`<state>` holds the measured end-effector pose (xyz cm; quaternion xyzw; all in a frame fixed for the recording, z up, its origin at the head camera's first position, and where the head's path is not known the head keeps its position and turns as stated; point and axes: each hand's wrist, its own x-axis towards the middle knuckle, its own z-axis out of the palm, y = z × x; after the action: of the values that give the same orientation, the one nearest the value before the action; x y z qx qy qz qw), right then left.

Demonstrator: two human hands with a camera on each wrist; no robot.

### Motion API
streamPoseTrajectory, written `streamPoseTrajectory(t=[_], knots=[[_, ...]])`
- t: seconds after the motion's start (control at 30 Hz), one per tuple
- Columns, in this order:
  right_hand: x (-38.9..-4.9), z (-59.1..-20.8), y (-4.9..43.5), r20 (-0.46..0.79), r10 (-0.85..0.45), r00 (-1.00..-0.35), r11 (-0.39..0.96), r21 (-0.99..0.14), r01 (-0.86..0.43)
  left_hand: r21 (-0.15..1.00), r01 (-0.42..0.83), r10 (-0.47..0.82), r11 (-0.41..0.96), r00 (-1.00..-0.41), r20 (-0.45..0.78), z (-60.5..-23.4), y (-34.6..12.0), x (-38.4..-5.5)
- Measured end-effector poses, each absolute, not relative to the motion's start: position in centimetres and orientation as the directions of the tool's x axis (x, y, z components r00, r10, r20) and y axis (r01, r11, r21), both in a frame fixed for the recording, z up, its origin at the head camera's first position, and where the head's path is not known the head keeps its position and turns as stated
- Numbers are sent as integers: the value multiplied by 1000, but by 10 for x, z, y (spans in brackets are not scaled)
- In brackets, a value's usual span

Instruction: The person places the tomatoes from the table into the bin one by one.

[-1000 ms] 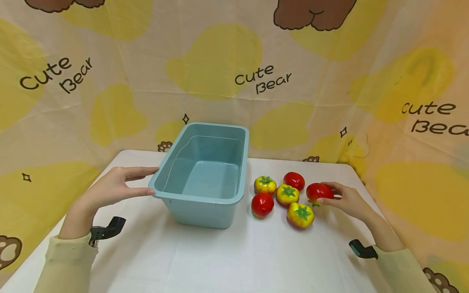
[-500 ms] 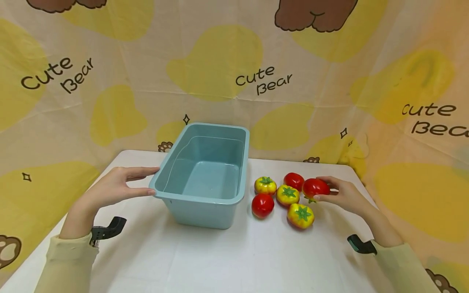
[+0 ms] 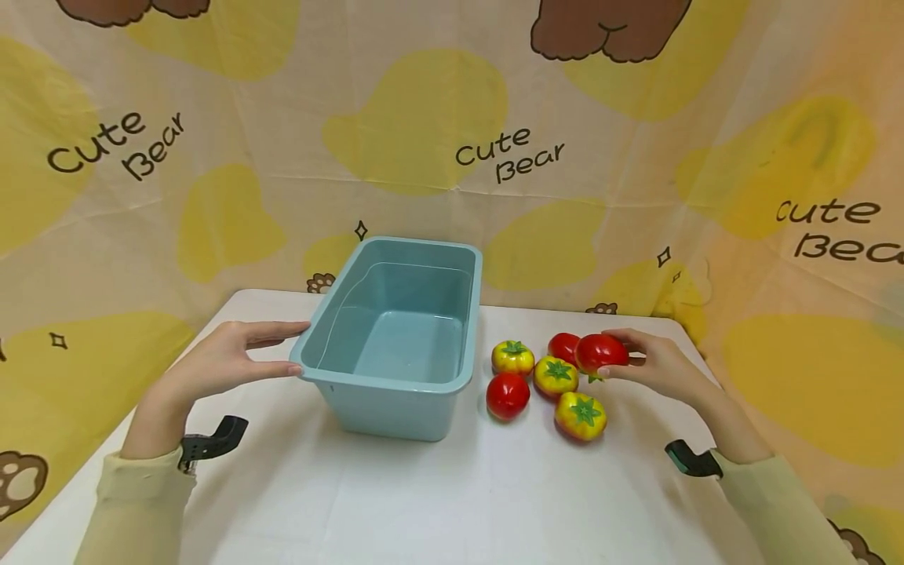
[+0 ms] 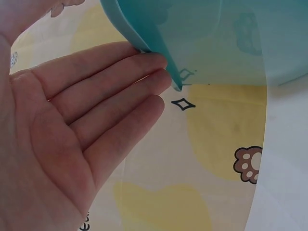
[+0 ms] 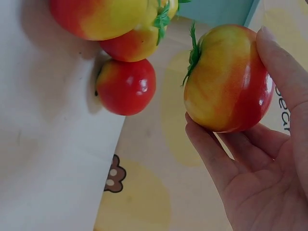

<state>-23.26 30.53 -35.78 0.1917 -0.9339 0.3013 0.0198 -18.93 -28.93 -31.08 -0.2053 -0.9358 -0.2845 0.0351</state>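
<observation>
My right hand (image 3: 657, 365) pinches a toy tomato (image 3: 602, 353) between thumb and fingers, its red underside turned up. In the right wrist view this tomato (image 5: 231, 79) shows red and yellow sides and a green leafy top, with the table's other tomatoes beyond it. The left hand (image 3: 222, 361), fingers straight, touches the left rim of a light blue plastic bin (image 3: 395, 384) near its front corner. Seen from the left wrist, the fingertips (image 4: 156, 60) lie against the rim's outer edge. Nothing lies inside the bin.
Right of the bin several more toy tomatoes sit close together on the white table (image 3: 452, 502): a red one (image 3: 507, 395) in front, yellow-red ones (image 3: 555, 377) with green tops, and a red one (image 3: 563, 347) behind. A patterned cloth (image 3: 410, 118) hangs behind the table.
The right hand has moved left and slightly up with the tomato, which now overlaps the rear red tomato in the head view. The left hand and the bin have stayed put.
</observation>
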Motion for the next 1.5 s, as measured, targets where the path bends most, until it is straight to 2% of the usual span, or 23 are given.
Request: streamPoseTrajectory(t=[0.67,1.03,1.33,1.5], knots=[[-242,-329,278,172,-436,-883,722,-519,-458,541,421,380,728,-905,193,-317,-290,-194],[-251,-310,262,150,-479,-865,682,-557,-474,551,410,372,727,-910,186,-315,-290,-193],[-257,-293,247,215,-538,-815,675,-469,-570,554,414,374,723,-908,190,-316,-290,-194],[-261,-284,239,211,-553,-806,667,-468,-580,559,418,377,717,-906,193,-316,-291,-194]])
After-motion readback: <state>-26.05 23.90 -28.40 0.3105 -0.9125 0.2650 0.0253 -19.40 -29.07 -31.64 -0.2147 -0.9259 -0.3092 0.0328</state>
